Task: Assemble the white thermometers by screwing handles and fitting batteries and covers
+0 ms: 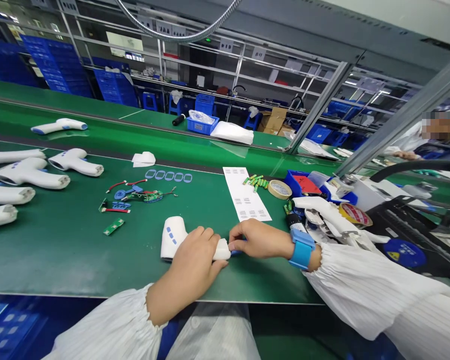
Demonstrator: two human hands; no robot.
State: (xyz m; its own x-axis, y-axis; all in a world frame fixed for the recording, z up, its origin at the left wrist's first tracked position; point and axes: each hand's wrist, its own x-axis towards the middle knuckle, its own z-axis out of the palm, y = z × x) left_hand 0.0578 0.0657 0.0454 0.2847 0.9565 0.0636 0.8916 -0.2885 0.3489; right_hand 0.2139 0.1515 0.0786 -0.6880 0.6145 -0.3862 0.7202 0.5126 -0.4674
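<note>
On the green bench lies a white gun-shaped plastic housing (171, 234) with several small blue buttons, its handle pointing right. My left hand (197, 252) is wrapped over the handle and presses it to the bench. At the handle's end, the thumb and fingers of my right hand (257, 239) are pinched together. A small blue part (236, 253) shows just beneath those fingers; most of it is hidden. Left of the housing lie a green circuit board (114, 226) and a wired circuit board (150, 195). Several blue rings (168, 176) form a row behind.
Several white housings (33, 172) lie at the left. Behind my right hand are a white label sheet (247, 195), green batteries (257, 182) and a tape roll (279, 189). Blue bins (303, 185) and loose shells (328, 212) crowd the right. A person (412, 142) is at far right.
</note>
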